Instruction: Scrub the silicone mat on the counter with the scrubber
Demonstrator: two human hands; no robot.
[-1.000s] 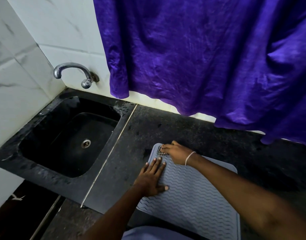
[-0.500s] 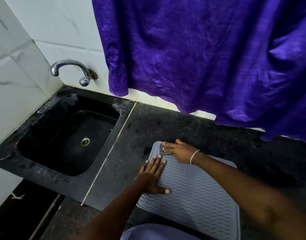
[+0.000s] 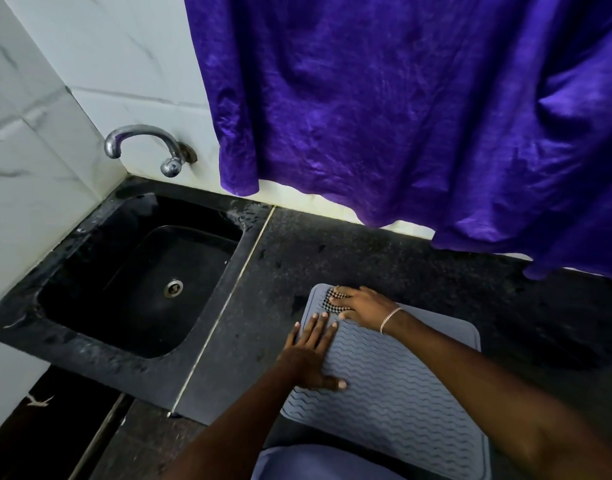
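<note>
Barely shifting since a second ago, the right hand [image 3: 365, 308] is keeping to the far left corner of the grey wavy-ribbed silicone mat [image 3: 401, 393], its fingers closing over the black-and-white checked mesh scrubber [image 3: 332, 301] and pressing it down. Just nearer than it, the left hand [image 3: 311, 358] is lying flat with fingers straight, holding nothing, pinning the mat's left edge to the dark speckled stone counter [image 3: 332, 251]. A black sunken sink [image 3: 90, 323] is sitting well left of that hand, and a crumpled purple cloth [image 3: 401, 116] is hanging beyond both.
</note>
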